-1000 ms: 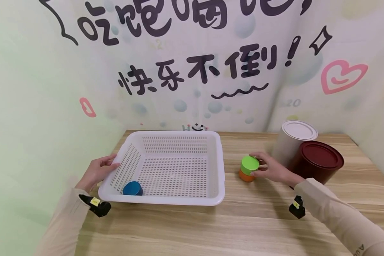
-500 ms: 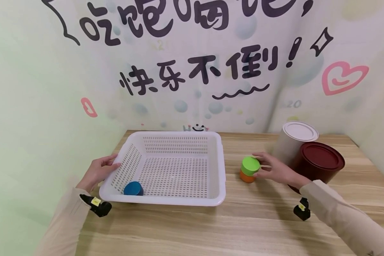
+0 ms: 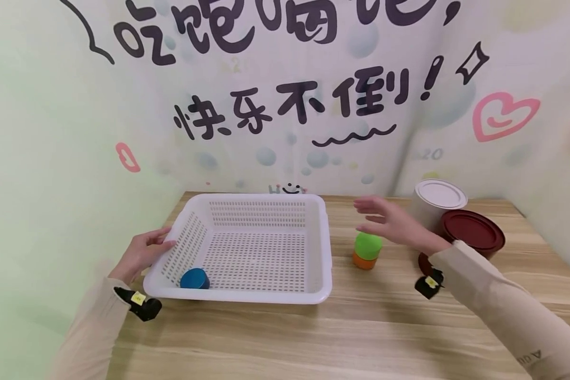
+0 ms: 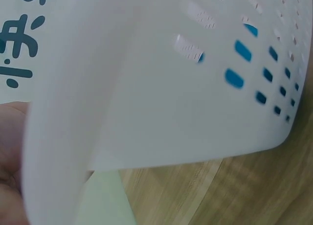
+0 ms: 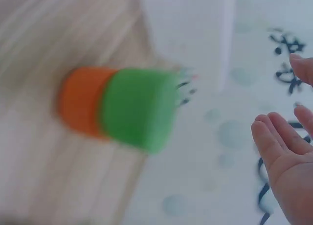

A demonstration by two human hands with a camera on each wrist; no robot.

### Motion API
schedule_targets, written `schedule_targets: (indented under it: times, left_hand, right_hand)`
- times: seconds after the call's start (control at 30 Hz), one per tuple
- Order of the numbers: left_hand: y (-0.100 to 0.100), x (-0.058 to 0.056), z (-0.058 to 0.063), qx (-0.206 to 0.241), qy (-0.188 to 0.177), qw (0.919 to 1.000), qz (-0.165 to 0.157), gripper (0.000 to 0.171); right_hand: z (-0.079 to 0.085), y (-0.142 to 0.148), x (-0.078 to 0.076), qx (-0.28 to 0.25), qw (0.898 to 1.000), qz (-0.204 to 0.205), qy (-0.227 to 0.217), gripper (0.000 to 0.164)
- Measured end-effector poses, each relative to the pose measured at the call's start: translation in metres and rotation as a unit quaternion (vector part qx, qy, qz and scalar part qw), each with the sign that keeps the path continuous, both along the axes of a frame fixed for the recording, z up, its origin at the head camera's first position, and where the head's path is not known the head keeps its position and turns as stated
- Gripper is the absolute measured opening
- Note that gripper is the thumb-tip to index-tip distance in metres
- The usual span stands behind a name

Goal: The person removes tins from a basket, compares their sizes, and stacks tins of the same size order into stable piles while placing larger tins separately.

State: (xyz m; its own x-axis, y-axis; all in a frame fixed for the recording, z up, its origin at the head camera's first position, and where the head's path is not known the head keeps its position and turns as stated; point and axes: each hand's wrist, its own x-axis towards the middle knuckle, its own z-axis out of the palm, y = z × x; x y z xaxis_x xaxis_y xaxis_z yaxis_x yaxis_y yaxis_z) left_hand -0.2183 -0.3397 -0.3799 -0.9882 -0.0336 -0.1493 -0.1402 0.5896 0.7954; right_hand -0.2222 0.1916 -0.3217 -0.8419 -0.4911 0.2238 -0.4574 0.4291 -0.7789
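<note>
My left hand (image 3: 143,255) holds the left rim of a white plastic basket (image 3: 324,248), its thumb over the edge. In the left wrist view, part of that hand (image 4: 11,161) shows behind the basket's rim (image 4: 63,117). A blue cylinder (image 3: 195,278) lies in the basket's near left corner. To the right of the basket, a green cylinder (image 3: 368,246) sits on top of an orange cylinder (image 3: 364,262). My right hand (image 3: 394,224) is above this stack with extended fingers and holds nothing; the right wrist view shows the hand (image 5: 293,171) apart from it.
At the back right stand a white can (image 3: 439,196) and a dark red can (image 3: 472,229), close beside my right forearm. The wooden table (image 3: 266,338) meets a printed wall cloth (image 3: 285,158) at the back.
My right hand has let go of the green cylinder and risen up and slightly left. The green cylinder stays on the orange one. My left hand keeps its hold on the basket.
</note>
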Motion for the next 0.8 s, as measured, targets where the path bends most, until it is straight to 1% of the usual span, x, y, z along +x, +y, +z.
schedule_targets:
  times: [0.07,0.13,0.17,0.23,0.33,0.4,0.47,0.6,0.63,0.7,0.8]
  left_hand:
    - [-0.005,-0.002,-0.004,0.004,-0.003,1.0,-0.002,0.071]
    - [-0.006,-0.003,-0.007,0.004,-0.002,1.0,0.007,0.071]
    - [-0.007,-0.004,-0.008,0.003,-0.001,1.0,0.004,0.07]
    - [-0.001,0.001,0.0,-0.001,-0.004,1.0,0.002,0.072]
    - [0.008,0.007,0.01,-0.006,-0.004,0.9999,0.013,0.071]
    - [0.015,0.012,0.02,-0.011,-0.006,0.9999,0.006,0.071]
    - [0.014,0.011,0.019,-0.014,-0.003,0.9998,0.016,0.069]
    - [0.015,0.011,0.022,-0.015,-0.008,0.9998,0.014,0.069]
    - [0.015,0.011,0.022,-0.013,-0.009,0.9998,0.014,0.069]
    - [0.019,0.015,0.028,-0.011,-0.014,0.9998,0.006,0.069]
    - [0.021,0.017,0.029,-0.01,-0.012,0.9999,0.006,0.066]
  right_hand:
    - [0.011,-0.016,-0.004,-0.009,1.0,0.014,-0.002,0.05]
    - [0.022,-0.031,-0.008,-0.019,0.999,0.03,-0.007,0.047]
    - [0.027,-0.039,-0.009,-0.025,0.999,0.038,-0.01,0.047]
    - [0.035,-0.056,-0.012,-0.04,0.997,0.056,-0.016,0.045]
    - [0.043,-0.081,-0.016,-0.044,0.995,0.082,-0.019,0.043]
    - [0.045,-0.099,-0.022,-0.047,0.994,0.099,-0.019,0.041]
    - [0.044,-0.118,-0.028,-0.045,0.992,0.114,-0.017,0.039]
    - [0.035,-0.153,-0.038,-0.036,0.989,0.141,-0.01,0.036]
    - [0.032,-0.161,-0.04,-0.032,0.988,0.148,-0.012,0.034]
    - [0.025,-0.176,-0.042,-0.025,0.987,0.158,-0.022,0.033]
    - [0.013,-0.196,-0.044,-0.015,0.985,0.165,-0.039,0.033]
